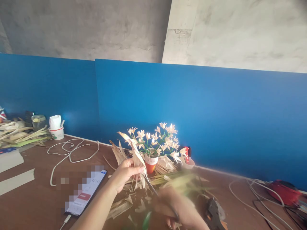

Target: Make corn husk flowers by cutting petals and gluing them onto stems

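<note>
Head view, looking forward and down. Left hand (124,174) lifted just above the brown tabletop (43,198), forearm entering from the lower edge. Grip pressed together, thumb and fingers pinching the lower part of a dried husk strip (136,156), held roughly upright with its pale tip pointing up and left. Right hand (178,207) low at centre-right, smeared by motion blur; grip unreadable, spread or closed cannot be told. Slim metal tool (150,186) slanting from just under the pinched strip down toward the right hand, its far end lost beneath the blur. Blurred green stems (177,180) lying across the space above the right hand.

Just behind the strip, a red-and-white paper cup (150,163) filled with pale handmade flowers (163,137). Loose husk scraps (121,206) scattered below the hands. Left of the forearm, a phone (85,193) lying flat, screen up. Farther left, a looped white cable (72,151) and a white cup (57,131). Black tool (214,210) right of the right hand. Blue wall panel (216,121) behind everything.
</note>
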{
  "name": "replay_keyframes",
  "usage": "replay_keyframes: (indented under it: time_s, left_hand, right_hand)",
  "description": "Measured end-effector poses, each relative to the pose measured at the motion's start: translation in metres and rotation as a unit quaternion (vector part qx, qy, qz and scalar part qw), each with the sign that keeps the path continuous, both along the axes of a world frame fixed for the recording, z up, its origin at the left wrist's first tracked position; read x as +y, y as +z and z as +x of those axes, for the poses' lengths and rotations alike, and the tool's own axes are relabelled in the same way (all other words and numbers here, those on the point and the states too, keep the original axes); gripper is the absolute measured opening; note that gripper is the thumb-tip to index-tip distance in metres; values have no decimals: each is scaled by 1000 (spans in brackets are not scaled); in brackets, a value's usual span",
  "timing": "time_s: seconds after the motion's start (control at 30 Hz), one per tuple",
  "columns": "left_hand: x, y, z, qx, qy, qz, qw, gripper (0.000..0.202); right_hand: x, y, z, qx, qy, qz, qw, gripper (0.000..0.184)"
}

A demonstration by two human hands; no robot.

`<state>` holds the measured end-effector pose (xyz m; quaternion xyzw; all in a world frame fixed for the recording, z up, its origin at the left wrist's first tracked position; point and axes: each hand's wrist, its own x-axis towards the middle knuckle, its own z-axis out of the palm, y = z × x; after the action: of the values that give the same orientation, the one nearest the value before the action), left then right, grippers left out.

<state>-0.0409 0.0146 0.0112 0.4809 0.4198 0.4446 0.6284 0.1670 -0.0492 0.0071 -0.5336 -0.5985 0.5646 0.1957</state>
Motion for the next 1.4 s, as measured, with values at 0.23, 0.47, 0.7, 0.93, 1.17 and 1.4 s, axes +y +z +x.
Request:
replay_keyframes:
  time_s: [0.23, 0.47, 0.7, 0.93, 1.17, 1.4]
  left_hand:
    - [-1, 2, 1, 4, 1, -7, 1000, 20]
    - [0, 1, 2, 5, -1, 8, 1000, 21]
    - [0, 6, 4, 6, 192, 50, 980, 25]
    - [-1, 7, 7, -14, 214, 38, 976, 28]
    - [-7, -2, 22, -66, 181, 18, 981, 29]
    - [-17, -15, 42, -138, 227, -5, 964, 34]
  right_hand:
    - [2, -2, 0, -33, 6, 15, 999, 24]
    - [-1, 4, 0, -29, -11, -16, 999, 27]
    - [-1, 6, -1, 46, -35, -31, 998, 38]
    - [-1, -5, -6, 63, -43, -14, 997, 31]
    - [0, -2, -11, 59, -47, 2, 997, 26]
    - [4, -11, -21, 95, -79, 1, 992, 23]
